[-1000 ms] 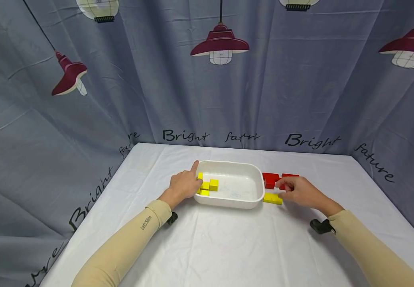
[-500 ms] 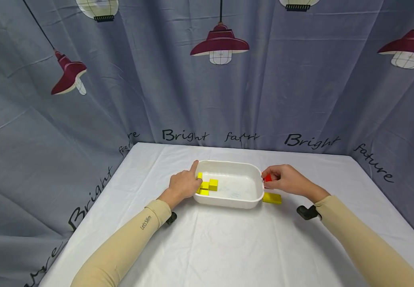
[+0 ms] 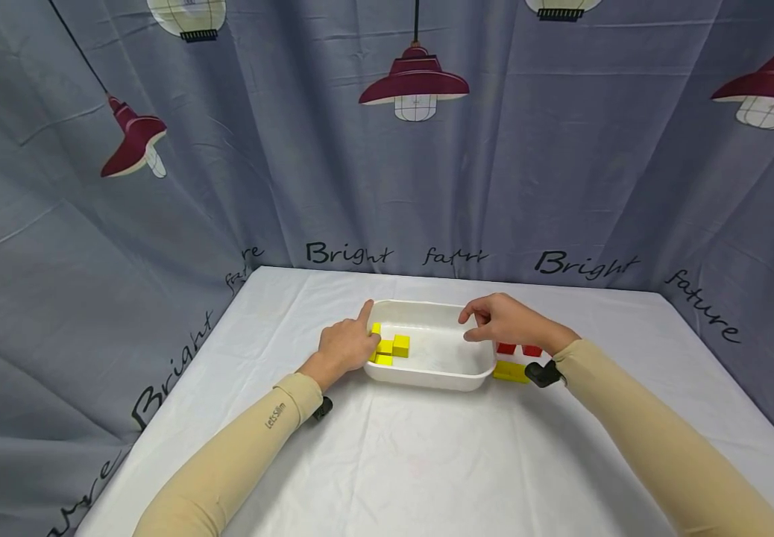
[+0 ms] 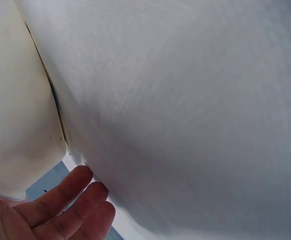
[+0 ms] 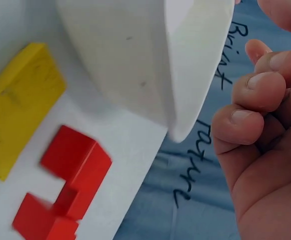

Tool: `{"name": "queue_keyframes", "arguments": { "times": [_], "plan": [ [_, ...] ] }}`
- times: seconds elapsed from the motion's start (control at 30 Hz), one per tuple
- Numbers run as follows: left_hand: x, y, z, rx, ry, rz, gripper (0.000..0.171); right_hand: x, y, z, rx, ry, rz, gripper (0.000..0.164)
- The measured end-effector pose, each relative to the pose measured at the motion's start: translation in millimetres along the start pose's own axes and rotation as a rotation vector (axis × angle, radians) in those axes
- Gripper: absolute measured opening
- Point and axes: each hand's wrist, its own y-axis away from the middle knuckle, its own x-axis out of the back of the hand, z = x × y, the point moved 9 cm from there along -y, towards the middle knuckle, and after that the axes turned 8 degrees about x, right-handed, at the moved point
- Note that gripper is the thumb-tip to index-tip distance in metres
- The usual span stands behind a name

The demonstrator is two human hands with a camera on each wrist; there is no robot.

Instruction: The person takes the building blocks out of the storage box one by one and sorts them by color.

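My left hand point(image 3: 345, 347) grips the left end of a white tray point(image 3: 430, 380), thumb over the rim and index finger along the outside. Three of its fingers point(image 4: 70, 195) show beside the tray wall in the left wrist view. Above the tray's right end is my right hand point(image 3: 504, 322), fingers bent, with a gap between thumb and index finger and nothing visible in it. Several yellow blocks point(image 3: 401, 345) sit inside the tray at its left end. Outside the right end lie red blocks point(image 5: 75, 155), partly hidden by my right hand in the head view.
A flat yellow block point(image 3: 510, 372) lies on the white tablecloth point(image 3: 420, 462) near the tray's front right corner. Behind the table hangs a grey-blue curtain point(image 3: 333, 149) printed with lamps and lettering.
My right hand moved from the red blocks, touched one beside the tray's right end, then rose left over the tray. The left hand and tray stayed put.
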Motion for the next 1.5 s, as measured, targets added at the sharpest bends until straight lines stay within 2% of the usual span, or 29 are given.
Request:
{"name": "queue_keyframes", "arguments": {
  "times": [0.23,0.6,0.9,1.07,1.5],
  "plan": [
    [-0.8,-0.3,-0.7,-0.006,-0.001,0.007,0.074,-10,-24,-8,-0.008,0.012,-0.060,0.032],
    [-2.9,1.5,-0.3,-0.001,-0.001,-0.002,0.074,-27,-55,-16,-0.003,0.012,-0.125,0.031],
    [-5.6,1.0,-0.6,0.002,-0.005,-0.013,0.074,-43,-75,-12,-0.010,0.010,-0.165,0.032],
    [-2.2,-2.1,-0.4,-0.004,-0.005,0.011,0.074,-51,-89,-11,0.015,0.045,-0.182,0.030],
    [0.5,-1.8,-1.0,-0.012,-0.003,0.020,0.072,-70,-101,-12,0.002,0.055,-0.223,0.031]
  ]
}}
